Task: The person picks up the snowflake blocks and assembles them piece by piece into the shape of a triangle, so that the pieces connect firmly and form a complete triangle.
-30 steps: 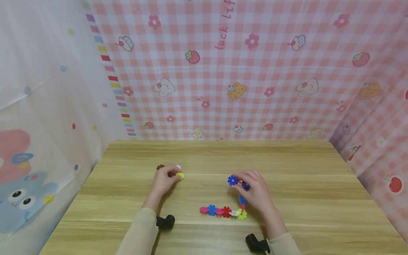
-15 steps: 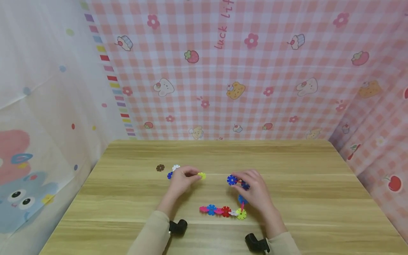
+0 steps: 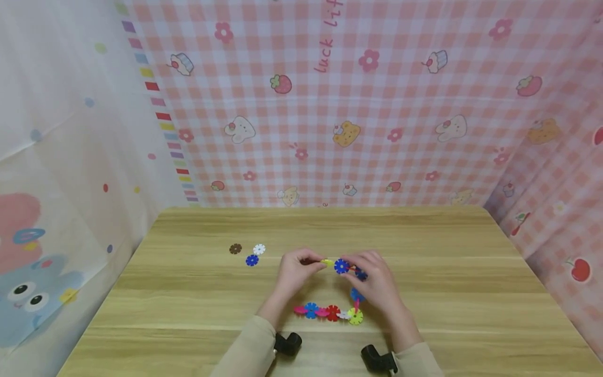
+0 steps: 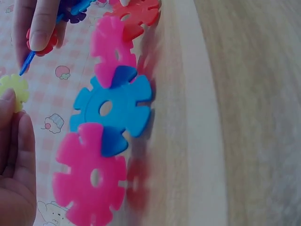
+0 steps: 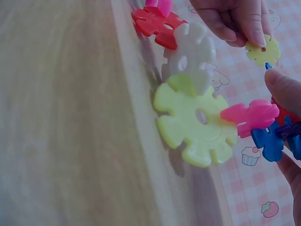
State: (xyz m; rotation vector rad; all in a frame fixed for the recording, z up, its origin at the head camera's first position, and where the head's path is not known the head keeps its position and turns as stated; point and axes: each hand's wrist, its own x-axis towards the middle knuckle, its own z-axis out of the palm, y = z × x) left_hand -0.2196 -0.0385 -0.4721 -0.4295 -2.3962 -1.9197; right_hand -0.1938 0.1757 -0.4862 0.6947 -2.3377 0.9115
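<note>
Between thumb and fingers, my left hand (image 3: pixel 296 273) pinches a yellow snowflake disc (image 5: pixel 261 52), a notched plastic building piece. My right hand (image 3: pixel 376 276) grips the upper end of a chain of interlocked discs, close to the dark blue end disc (image 3: pixel 341 266). In the right wrist view the yellow disc's rim is right by the blue disc's tip. The chain runs down from my right hand through blue and pink discs to a yellow-green disc (image 5: pixel 200 120), then leftward through a white disc (image 5: pixel 193 56), a red disc (image 3: pixel 333 313), and pink and blue discs. My right fingers hide some discs.
Three loose discs lie on the wooden table (image 3: pixel 188 293) at the back left: a brown disc (image 3: pixel 235 248), a white disc (image 3: pixel 259 249) and a blue disc (image 3: pixel 252 260). A pink checked cloth (image 3: pixel 306 104) hangs behind the table. Each wrist carries a black camera mount (image 3: pixel 288 344).
My left hand has carried the yellow disc rightward from beside the loose discs to the chain's blue end disc, uncovering the loose ones. My right hand has stayed nearly still with the chain.
</note>
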